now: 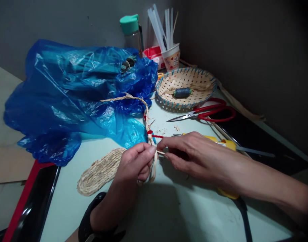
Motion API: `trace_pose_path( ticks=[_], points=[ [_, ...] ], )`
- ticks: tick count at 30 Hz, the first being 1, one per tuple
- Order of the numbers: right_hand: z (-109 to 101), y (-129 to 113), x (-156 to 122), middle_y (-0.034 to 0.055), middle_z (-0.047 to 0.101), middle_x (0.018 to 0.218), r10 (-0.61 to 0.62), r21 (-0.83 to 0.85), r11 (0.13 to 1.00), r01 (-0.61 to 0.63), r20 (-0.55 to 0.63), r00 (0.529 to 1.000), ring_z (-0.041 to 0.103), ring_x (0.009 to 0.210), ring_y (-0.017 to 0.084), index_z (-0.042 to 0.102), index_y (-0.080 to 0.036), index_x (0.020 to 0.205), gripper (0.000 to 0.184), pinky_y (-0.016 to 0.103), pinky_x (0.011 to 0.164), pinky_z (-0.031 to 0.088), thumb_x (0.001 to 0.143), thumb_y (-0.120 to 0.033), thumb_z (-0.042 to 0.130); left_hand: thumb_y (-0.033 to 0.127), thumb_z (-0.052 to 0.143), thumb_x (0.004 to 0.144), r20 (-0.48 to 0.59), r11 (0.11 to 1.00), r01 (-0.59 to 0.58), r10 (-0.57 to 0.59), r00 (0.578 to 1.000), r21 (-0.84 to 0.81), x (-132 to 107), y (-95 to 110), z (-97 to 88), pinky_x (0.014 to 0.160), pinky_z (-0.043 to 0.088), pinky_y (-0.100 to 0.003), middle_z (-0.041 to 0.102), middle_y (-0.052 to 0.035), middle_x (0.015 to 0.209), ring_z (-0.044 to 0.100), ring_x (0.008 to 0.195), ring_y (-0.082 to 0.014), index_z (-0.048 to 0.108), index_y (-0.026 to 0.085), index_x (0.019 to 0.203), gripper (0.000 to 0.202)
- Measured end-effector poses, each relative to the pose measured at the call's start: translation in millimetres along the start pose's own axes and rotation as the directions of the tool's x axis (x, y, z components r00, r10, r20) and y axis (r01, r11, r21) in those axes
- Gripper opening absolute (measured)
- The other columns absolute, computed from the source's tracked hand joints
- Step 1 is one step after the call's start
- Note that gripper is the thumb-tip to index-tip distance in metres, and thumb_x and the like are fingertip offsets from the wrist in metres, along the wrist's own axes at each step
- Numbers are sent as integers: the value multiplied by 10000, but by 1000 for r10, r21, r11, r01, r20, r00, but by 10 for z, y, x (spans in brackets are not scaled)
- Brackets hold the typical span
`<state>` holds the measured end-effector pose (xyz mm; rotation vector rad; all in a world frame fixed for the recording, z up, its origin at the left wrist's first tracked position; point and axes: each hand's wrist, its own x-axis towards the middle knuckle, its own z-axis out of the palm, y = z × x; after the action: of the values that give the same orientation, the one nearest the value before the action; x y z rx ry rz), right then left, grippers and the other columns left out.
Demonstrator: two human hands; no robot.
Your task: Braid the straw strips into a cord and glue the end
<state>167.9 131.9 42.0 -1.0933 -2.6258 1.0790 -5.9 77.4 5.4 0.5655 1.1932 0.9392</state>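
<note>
My left hand pinches a braided straw cord between thumb and fingers. The cord runs up from the grip and bends left over the blue plastic. A piece of red yarn is wound round it just above my left thumb and trails right, behind my right hand. The fingers of my right hand are closed on a thin straw strand that comes off the cord. Loose straw ends hang below my left fingers. Beside my left hand lies a flat oval woven straw piece, partly hidden by that hand.
A crumpled blue plastic bag covers the back left. Behind my right hand are red-handled scissors and a woven basket holding a thread spool. A yellow glue gun lies under my right arm. A cup holds glue sticks.
</note>
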Motion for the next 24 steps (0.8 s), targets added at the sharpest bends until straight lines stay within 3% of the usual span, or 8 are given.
trace_pose_path(
  ticks=[7,11,15,18,21,24],
  points=[
    [5,-10,-29,-25,557,641,26,-32,999,-25,30,999,455,577,110,575,-206,788,227,258,552,258,939,-285,424,309,692,759,-77,995,-6,14,997,97,11,-3,3,375,130,-160,353,103,463,204,388,-11,575,150,771,197],
    [13,18,-24,-26,559,644,-3,-31,1000,3,25,1000,453,585,105,560,-207,775,247,259,549,246,950,-281,403,273,690,752,-45,1000,11,-10,999,9,24,-8,-1,370,113,-162,401,91,479,179,385,-4,608,137,839,181],
    [80,62,-11,-17,541,620,-1,-100,995,0,-6,1000,446,566,112,521,-199,725,286,264,535,234,951,-311,388,278,679,769,-50,1000,7,-6,999,18,13,0,3,359,118,-150,376,98,462,177,377,-3,595,147,775,156],
    [140,46,-4,-8,565,673,32,-147,988,-37,-37,999,472,572,122,525,-201,801,177,257,526,243,910,-331,474,296,681,771,-81,998,-9,13,997,58,5,10,18,347,137,-138,370,101,450,191,363,-2,570,155,723,186],
    [189,5,8,24,608,823,-47,-188,982,21,-135,990,523,663,147,518,-192,961,142,255,556,285,860,-287,547,317,679,764,-105,996,-12,22,994,92,7,8,19,337,146,-134,387,101,453,213,351,-5,580,160,754,186],
    [214,-6,19,33,601,832,-190,-205,967,151,-184,964,510,695,146,520,-182,905,66,260,610,321,885,-180,457,328,681,749,-81,995,-16,24,996,96,13,-8,-3,339,140,-135,405,99,468,207,356,-6,580,161,800,202]
  ],
)
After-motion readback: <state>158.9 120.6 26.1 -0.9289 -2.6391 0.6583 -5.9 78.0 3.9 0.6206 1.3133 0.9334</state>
